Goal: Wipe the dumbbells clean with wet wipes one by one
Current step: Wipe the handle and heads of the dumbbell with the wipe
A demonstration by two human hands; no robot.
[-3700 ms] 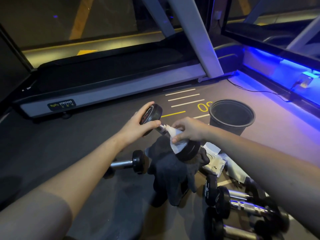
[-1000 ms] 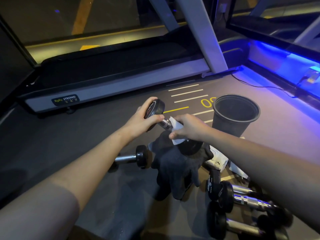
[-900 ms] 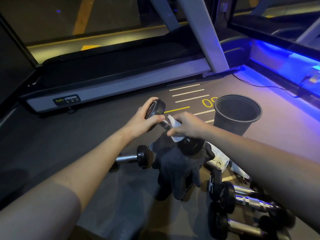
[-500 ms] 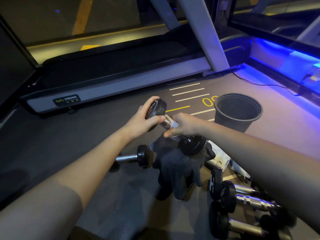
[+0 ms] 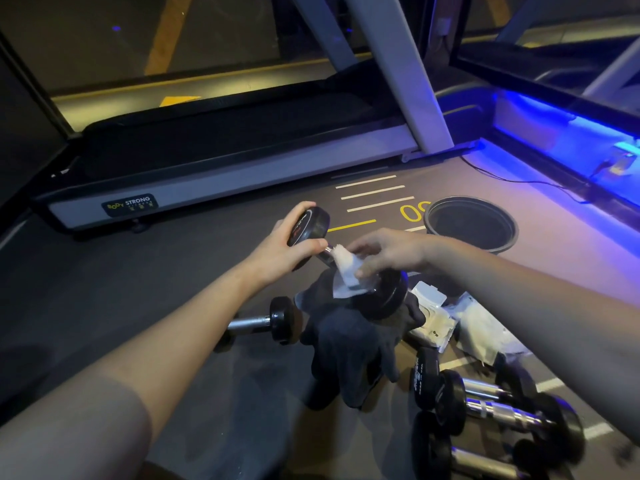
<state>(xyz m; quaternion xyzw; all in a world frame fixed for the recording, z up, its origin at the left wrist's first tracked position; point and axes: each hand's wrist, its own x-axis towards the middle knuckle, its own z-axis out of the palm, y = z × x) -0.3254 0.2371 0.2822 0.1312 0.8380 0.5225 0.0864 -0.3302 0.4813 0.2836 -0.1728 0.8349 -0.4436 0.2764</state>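
Head view: right hand (image 5: 388, 251) presses wipe (image 5: 348, 271) on dumbbell (image 5: 388, 296).

I see a dark grey gym floor (image 5: 104, 306) with white and yellow painted lines (image 5: 374, 195). A treadmill (image 5: 225, 174) spans the far side, its grey upright (image 5: 405, 74) rising at right. Blue strip lighting (image 5: 554, 112) runs along the right edge.
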